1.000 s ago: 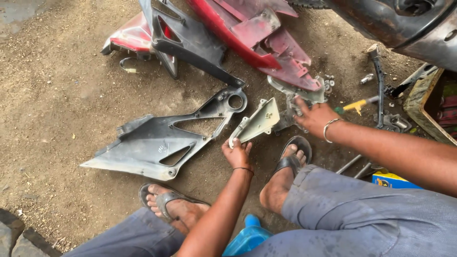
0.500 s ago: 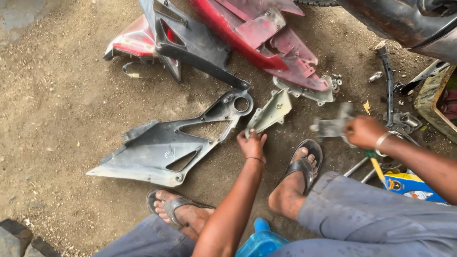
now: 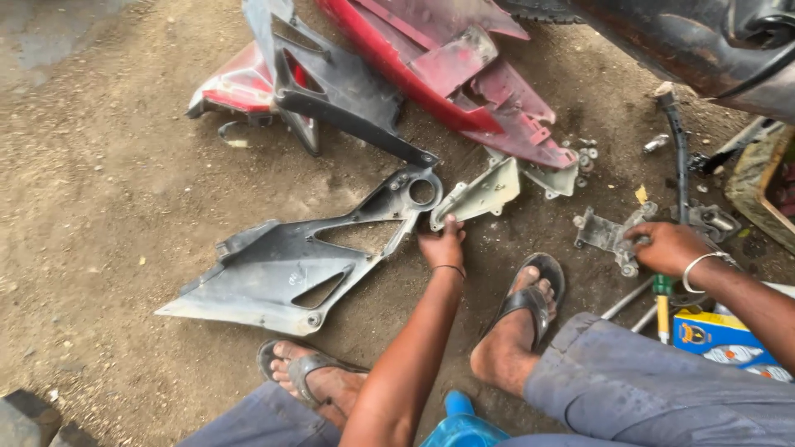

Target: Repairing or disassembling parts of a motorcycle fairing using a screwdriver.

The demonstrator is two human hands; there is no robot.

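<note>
On the dirt ground, left hand pinches the lower corner of a pale plastic bracket, long axis running up-right from the grip. Right hand, well apart, clamps a small metal bracket extending leftward.

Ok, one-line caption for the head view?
Left hand grips a pale plastic panel; right hand holds a grey metal bracket on the dirt ground.

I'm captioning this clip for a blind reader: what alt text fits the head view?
A person sitting on dirt ground grips a small pale bracket with the left hand and a grey metal bracket with the right hand. A large grey panel and red panels lie beyond their sandalled feet.
</note>
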